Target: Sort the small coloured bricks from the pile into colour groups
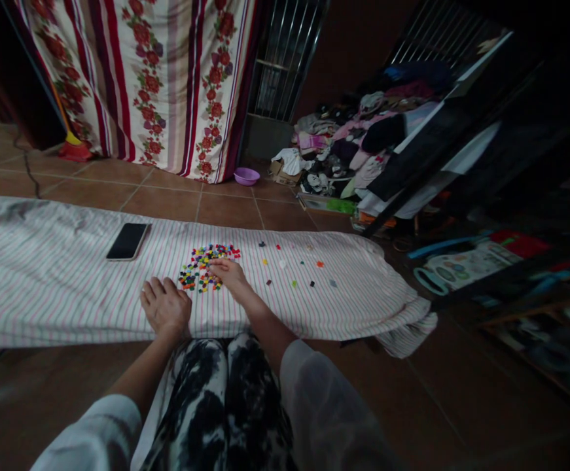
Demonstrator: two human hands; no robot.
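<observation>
Three loose rows of small coloured pieces [283, 263] lie on the right half of the surface [363, 294], well inside its far and near edges. A broad stretch of striped cloth [63, 288] runs from the last of them to the right edge, where it bunches and droops at the near right corner. The crowded heap of beads [199, 265] sits around the middle, nearer the far edge than the near one. From where I stand, a smartphone [127, 242] lies to its left, just inside the far edge, and the cloth reaches on from there towards the left edge.

The person's left hand [167, 306] rests palm down between the heap and the near edge, a little left of the beads, its fingers slightly spread and aimed at the far edge; the wrist is close to the near edge. The right forearm slants in over the near edge, the right hand [230, 275] bent leftward over the heap. Its fingers are drawn close together at the beads; whether they pinch one I cannot tell.
</observation>
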